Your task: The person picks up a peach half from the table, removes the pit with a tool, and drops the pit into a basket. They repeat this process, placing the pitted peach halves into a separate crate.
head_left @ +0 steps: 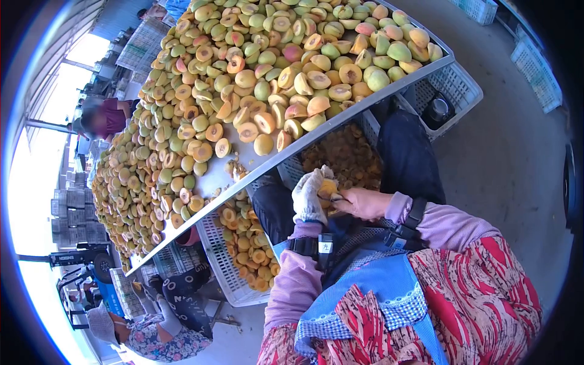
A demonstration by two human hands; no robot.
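Note:
My left hand (310,196), in a white knit glove, holds a yellow-orange peach half (327,191) in its closed fingers. My bare right hand (361,203) meets it from the right, fingers closed on a small tool whose dark tip shows at the fruit; most of the tool is hidden. Both hands are above my lap, just off the table's metal rim (286,149). Beyond them, between my knees, a crate holds brownish scraps (347,155). Many halved peaches (243,79), cut faces and skins showing, are heaped on the table.
A white crate of peach halves (246,246) stands left of my legs. Another crate (465,91) with a dark round container (439,109) is at the right. A co-worker (152,328) sits at lower left; another person (109,117) is across the table. A forklift (91,267) stands farther left.

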